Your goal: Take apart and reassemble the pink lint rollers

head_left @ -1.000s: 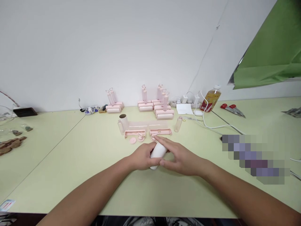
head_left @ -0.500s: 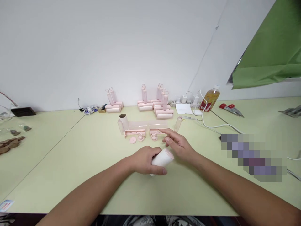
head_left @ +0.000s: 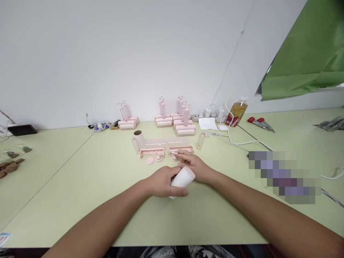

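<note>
My left hand [head_left: 163,182] is wrapped around a white lint roller roll [head_left: 183,179] with a pink cap on its upper end, held tilted above the table. Just beyond it, my right hand [head_left: 195,166] reaches left with its fingers stretched out. Its fingertips are over a small pink end piece [head_left: 174,157]; whether they touch it I cannot tell. Left of that lie another pink end piece [head_left: 158,157] and a flat pink disc [head_left: 149,160]. Behind them are two pink roller housings [head_left: 152,152], clear covers [head_left: 178,142] and translucent pink handles [head_left: 200,141].
A second roll [head_left: 139,139] stands upright behind the parts. Several assembled pink lint rollers [head_left: 185,125] line the wall. To the right are a drink bottle [head_left: 236,113], white cables [head_left: 236,143] and red-handled tools [head_left: 259,123]. Brown pieces [head_left: 10,166] lie far left.
My right hand has moved left and forward, from beside the roll to the small pink end piece. My left hand still grips the roll. The view has shifted slightly.
</note>
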Demonstrator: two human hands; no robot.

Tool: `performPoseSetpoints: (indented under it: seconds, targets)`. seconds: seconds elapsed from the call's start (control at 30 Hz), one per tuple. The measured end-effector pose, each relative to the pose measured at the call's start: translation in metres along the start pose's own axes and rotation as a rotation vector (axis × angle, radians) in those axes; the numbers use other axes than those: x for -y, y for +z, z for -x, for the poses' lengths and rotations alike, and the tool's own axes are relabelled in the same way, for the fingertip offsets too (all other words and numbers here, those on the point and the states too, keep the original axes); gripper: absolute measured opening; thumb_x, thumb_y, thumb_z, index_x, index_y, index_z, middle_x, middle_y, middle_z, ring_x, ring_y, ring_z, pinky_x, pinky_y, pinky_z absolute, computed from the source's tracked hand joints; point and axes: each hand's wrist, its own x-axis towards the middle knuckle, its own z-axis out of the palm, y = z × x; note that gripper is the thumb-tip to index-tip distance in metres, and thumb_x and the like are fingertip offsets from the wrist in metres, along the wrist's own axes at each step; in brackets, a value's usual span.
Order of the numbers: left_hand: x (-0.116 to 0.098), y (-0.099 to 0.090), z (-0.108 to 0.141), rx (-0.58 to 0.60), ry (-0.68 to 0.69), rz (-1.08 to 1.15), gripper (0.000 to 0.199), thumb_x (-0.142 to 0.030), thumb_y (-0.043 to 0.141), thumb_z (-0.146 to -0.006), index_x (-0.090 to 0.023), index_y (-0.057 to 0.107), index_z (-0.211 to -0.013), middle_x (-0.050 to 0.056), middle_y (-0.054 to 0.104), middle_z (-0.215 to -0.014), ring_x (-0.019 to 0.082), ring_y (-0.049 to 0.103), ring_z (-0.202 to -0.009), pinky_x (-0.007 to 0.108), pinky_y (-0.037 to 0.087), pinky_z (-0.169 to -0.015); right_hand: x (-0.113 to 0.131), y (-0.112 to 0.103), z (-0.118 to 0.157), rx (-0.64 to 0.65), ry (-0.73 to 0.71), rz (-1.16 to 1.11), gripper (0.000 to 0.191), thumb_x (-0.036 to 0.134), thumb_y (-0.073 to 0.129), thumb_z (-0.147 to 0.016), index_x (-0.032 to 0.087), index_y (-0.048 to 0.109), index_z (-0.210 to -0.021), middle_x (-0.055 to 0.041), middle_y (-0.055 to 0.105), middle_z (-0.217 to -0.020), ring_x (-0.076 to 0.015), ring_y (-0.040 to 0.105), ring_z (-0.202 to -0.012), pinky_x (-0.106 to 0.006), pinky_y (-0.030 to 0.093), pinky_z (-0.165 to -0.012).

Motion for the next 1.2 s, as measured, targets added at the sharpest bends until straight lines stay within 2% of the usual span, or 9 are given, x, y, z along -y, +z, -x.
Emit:
performPoseSetpoints:
  seconds: [0.1, 0.23, 0.5, 0.67, 0.73, 0.83, 0.93, 1.0, 1.2]
  targets:
    - [-0.001, 0.0, 0.0, -0.004, -0.01, -0.011, 0.04, -0.051, 0.069, -0.072, -0.019, 0.06, -0.094, -0.001, 0.06, -0.077, 0.015, 0.054, -0.068, 0.023, 0.037, -0.058, 0.007, -0.005, 0.003, -0.12, -0.016, 0.029, 0.044, 0.026, 0.057, -0.084, 0.025, 0.062, -0.128, -0.0089, 0.05, -0.139, -0.0232, 0.062, -0.105, -0.038, 0.054, -0.083]
    - [-0.001, 0.0, 0.0, -0.002, -0.048, -0.044, 0.041, -0.054, 0.07, -0.07, -0.018, 0.057, -0.086, -0.001, 0.058, -0.074, 0.014, 0.053, -0.065, 0.023, 0.036, -0.056, 0.011, -0.018, 0.003, -0.327, -0.012, 0.17, 0.038, 0.027, 0.052, -0.087, 0.021, 0.064, -0.123, -0.01, 0.054, -0.135, -0.0238, 0.059, -0.113, -0.035, 0.052, -0.087]
    - [-0.002, -0.001, 0.0, 0.003, -0.043, -0.036, 0.04, -0.053, 0.07, -0.071, -0.019, 0.055, -0.087, -0.001, 0.059, -0.075, 0.014, 0.054, -0.067, 0.022, 0.036, -0.056, 0.009, -0.016, 0.006, -0.137, 0.113, 0.469, 0.029, 0.024, 0.052, -0.085, 0.017, 0.07, -0.107, -0.0114, 0.06, -0.128, -0.0276, 0.059, -0.113, -0.042, 0.047, -0.096]
    - [0.002, 0.001, 0.0, -0.011, -0.016, -0.013, 0.042, -0.053, 0.07, -0.07, -0.019, 0.057, -0.091, -0.001, 0.06, -0.076, 0.015, 0.055, -0.068, 0.023, 0.038, -0.057, 0.022, -0.016, 0.013, -0.185, 0.081, 0.477, 0.033, 0.028, 0.051, -0.087, 0.02, 0.066, -0.115, -0.0113, 0.054, -0.136, -0.0185, 0.066, -0.074, -0.04, 0.053, -0.076]
    - [0.005, 0.003, 0.0, -0.095, 0.052, 0.01, 0.044, -0.054, 0.068, -0.071, -0.019, 0.058, -0.094, 0.0, 0.06, -0.08, 0.016, 0.055, -0.071, 0.024, 0.04, -0.061, 0.024, -0.016, 0.015, -0.126, -0.042, 0.434, 0.035, 0.023, 0.048, -0.088, 0.022, 0.063, -0.12, -0.0096, 0.059, -0.131, -0.0203, 0.066, -0.083, -0.039, 0.052, -0.08]
    - [0.011, 0.005, -0.001, -0.337, 0.205, 0.086, 0.047, -0.056, 0.063, -0.073, -0.018, 0.057, -0.1, 0.004, 0.06, -0.087, 0.019, 0.054, -0.077, 0.029, 0.043, -0.068, 0.024, -0.013, 0.015, 0.028, -0.169, 0.37, 0.042, 0.016, 0.046, -0.087, 0.024, 0.059, -0.126, -0.0075, 0.066, -0.12, -0.0229, 0.062, -0.103, -0.037, 0.048, -0.087]
    - [0.015, 0.005, -0.002, -0.532, 0.254, 0.186, 0.042, -0.053, 0.061, -0.076, -0.016, 0.054, -0.094, 0.005, 0.057, -0.083, 0.018, 0.052, -0.075, 0.031, 0.043, -0.068, 0.024, -0.01, 0.014, 0.149, -0.13, 0.359, 0.044, 0.016, 0.048, -0.086, 0.023, 0.056, -0.13, -0.0075, 0.068, -0.114, -0.0219, 0.062, -0.095, -0.034, 0.048, -0.082]
    - [0.017, 0.005, -0.003, -0.593, 0.224, 0.245, 0.038, -0.051, 0.06, -0.078, -0.016, 0.053, -0.092, 0.004, 0.056, -0.082, 0.018, 0.052, -0.075, 0.031, 0.044, -0.069, 0.026, -0.009, 0.014, 0.204, -0.106, 0.356, 0.042, 0.017, 0.05, -0.086, 0.024, 0.057, -0.127, -0.0061, 0.068, -0.11, -0.0204, 0.062, -0.089, -0.032, 0.047, -0.078]
    - [0.021, 0.005, -0.005, -0.778, 0.127, 0.223, 0.038, -0.049, 0.065, -0.076, -0.018, 0.053, -0.095, 0.002, 0.053, -0.081, 0.017, 0.05, -0.075, 0.031, 0.043, -0.07, 0.027, -0.005, 0.014, 0.124, -0.067, 0.423, 0.013, 0.021, 0.054, -0.085, 0.019, 0.064, -0.093, -0.0038, 0.063, -0.084, -0.0175, 0.056, -0.075, -0.028, 0.041, -0.067]
